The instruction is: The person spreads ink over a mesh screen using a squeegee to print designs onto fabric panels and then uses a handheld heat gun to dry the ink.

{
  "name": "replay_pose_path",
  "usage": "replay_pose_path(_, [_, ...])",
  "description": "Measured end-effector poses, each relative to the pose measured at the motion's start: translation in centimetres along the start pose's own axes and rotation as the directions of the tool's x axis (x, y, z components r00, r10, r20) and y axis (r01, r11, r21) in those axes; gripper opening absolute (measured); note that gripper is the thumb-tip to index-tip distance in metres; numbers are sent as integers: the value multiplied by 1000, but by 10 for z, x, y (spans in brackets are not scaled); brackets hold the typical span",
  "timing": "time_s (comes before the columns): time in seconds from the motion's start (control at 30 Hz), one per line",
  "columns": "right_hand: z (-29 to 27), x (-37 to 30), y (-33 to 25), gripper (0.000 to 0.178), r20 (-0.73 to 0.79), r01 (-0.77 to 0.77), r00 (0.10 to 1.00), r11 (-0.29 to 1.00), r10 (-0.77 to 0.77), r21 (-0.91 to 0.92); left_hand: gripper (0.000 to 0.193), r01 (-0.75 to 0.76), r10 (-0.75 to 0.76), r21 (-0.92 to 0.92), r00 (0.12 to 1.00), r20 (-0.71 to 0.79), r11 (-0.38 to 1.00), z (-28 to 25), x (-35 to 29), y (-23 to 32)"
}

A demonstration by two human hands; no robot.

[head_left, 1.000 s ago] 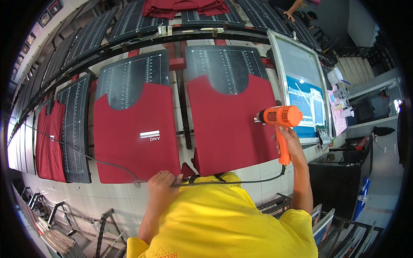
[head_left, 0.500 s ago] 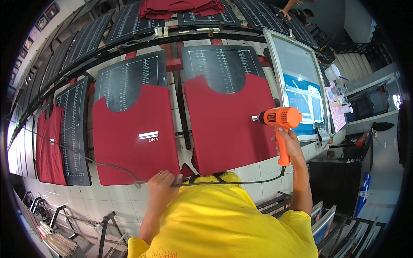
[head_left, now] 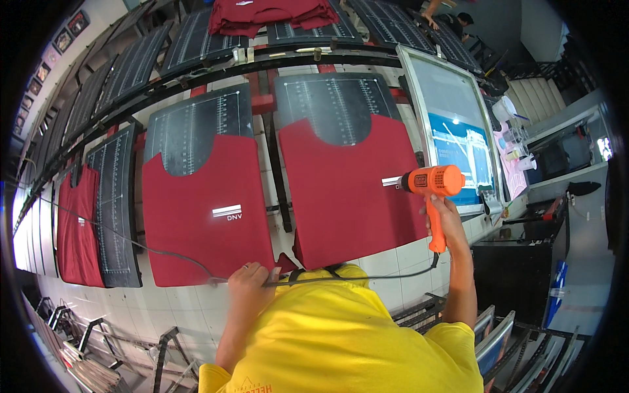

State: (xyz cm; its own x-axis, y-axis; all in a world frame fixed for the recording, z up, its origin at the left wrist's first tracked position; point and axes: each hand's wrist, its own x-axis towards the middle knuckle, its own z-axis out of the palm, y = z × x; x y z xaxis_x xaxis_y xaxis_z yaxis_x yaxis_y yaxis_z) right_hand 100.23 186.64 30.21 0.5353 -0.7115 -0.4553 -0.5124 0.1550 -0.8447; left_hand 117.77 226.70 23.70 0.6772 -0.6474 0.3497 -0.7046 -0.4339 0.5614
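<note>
My right hand (head_left: 447, 219) is wrapped round the handle of an orange heat gun (head_left: 438, 182). Its dark nozzle points left, over the white print on the right-hand dark red shirt piece (head_left: 347, 196). That fabric lies flat on a black printing board (head_left: 334, 98) with white ruler marks. At the near edge of a second red shirt piece (head_left: 203, 216), my left hand (head_left: 250, 288) is closed round the heat gun's dark power cord (head_left: 354, 278). The cord runs from the handle past my waist and on across the fabric to the left. A white print shows on this second piece too.
A framed printing screen (head_left: 458, 131) with a blue area leans beyond the heat gun. Cups (head_left: 514, 147) stand on a pink sheet to its right. More red shirts (head_left: 272, 16) lie on the far row of boards, behind a black rail (head_left: 216, 71). Another person's hand (head_left: 430, 19) shows there.
The heat gun and my right hand have shifted slightly right and down. My left hand keeps its grip on the cord. The whole view has tilted a little.
</note>
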Motion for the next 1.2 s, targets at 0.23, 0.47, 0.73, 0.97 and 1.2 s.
replay_pose_path(0.23, [-8,0,2,38,-17,-2,1000,1000,3,32,34,-11,11,11,1000,7,1000,1,3,3])
replay_pose_path(0.47, [-10,-6,7,40,-26,-11,1000,998,13,57,35,-19,19,-1,1000,9,1000,3,6,2])
replay_pose_path(0.73, [-4,-17,6,40,36,-14,999,999,13,38,35,-33,33,19,999,2,999,3,8,-3])
replay_pose_path(0.97, [-10,-10,12,39,-70,-11,997,995,17,96,35,-30,30,31,1000,8,999,4,6,-6])
replay_pose_path(1.2, [-13,-1,13,39,-92,-3,996,994,13,110,34,-24,24,3,1000,11,1000,4,10,-4])
